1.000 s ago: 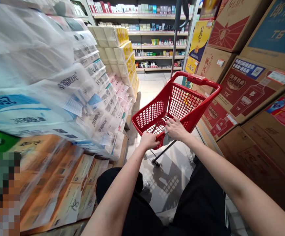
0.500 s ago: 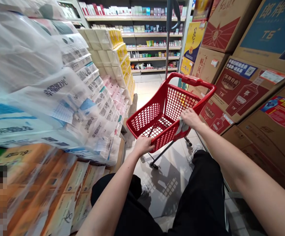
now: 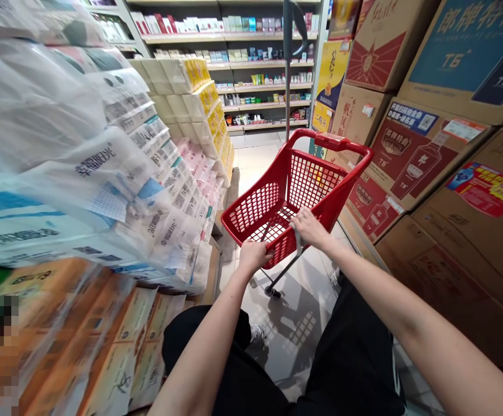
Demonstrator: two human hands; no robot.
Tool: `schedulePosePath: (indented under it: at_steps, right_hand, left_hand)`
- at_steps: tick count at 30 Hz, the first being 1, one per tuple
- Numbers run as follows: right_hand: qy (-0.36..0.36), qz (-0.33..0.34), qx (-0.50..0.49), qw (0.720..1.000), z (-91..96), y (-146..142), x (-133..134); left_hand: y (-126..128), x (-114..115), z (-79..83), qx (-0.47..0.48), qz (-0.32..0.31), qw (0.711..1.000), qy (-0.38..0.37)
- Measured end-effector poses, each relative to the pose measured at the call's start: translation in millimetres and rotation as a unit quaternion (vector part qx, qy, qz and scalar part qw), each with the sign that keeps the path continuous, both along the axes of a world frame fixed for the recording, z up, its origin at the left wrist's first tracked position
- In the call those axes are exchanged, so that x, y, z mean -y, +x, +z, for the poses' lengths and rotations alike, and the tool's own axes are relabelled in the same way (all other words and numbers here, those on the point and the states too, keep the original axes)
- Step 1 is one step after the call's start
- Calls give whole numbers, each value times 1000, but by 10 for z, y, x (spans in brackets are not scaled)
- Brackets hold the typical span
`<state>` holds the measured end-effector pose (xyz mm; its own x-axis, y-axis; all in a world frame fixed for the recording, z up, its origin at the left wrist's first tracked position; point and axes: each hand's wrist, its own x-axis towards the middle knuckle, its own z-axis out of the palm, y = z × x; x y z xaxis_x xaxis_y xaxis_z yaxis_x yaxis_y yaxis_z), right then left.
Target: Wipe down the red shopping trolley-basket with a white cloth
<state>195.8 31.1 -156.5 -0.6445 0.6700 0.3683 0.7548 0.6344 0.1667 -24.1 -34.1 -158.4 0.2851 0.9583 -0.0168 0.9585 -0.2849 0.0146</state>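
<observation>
- Left hand [image 3: 254, 257]: gripping the near rim of a red plastic lattice-sided shopping cart [image 3: 333, 208].
- Right hand [image 3: 309, 226]: holding a crumpled grey cloth [image 3: 298, 241] against that rim.
- Cart: just ahead of both hands.

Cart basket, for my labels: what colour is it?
The cart basket is red, clear in head view.
</observation>
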Motion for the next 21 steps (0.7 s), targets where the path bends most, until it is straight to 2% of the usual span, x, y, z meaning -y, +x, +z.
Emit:
schedulePosePath:
  at_steps: [2,4,8,12,15,18,21]
  right_hand:
    - [-3,20,-17,1000,-60,-215,184]
    - [-11,43,-29,999,-81,-298,276]
    - [-47,82,-38,995,-24,-76,182]
    - [-53,-6,-87,995,53,314,-81]
    - [-32,-72,-128,989,61,463,-235]
    - [-18,-111,-164,980,13,441,-286]
    - [-19,-139,-200,970,-75,296,-204]
  left_hand:
    - [39,22,-6,-4,3,1000,9]
    - [56,51,1,-2,-2,1000,20]
    - [6,102,42,18,-55,998,16]
    - [-44,131,50,29,-74,997,10]
    - [-22,155,24,34,-88,995,32]
    - [25,176,-1,33,-85,994,59]
    - [60,175,-23,22,-70,995,62]
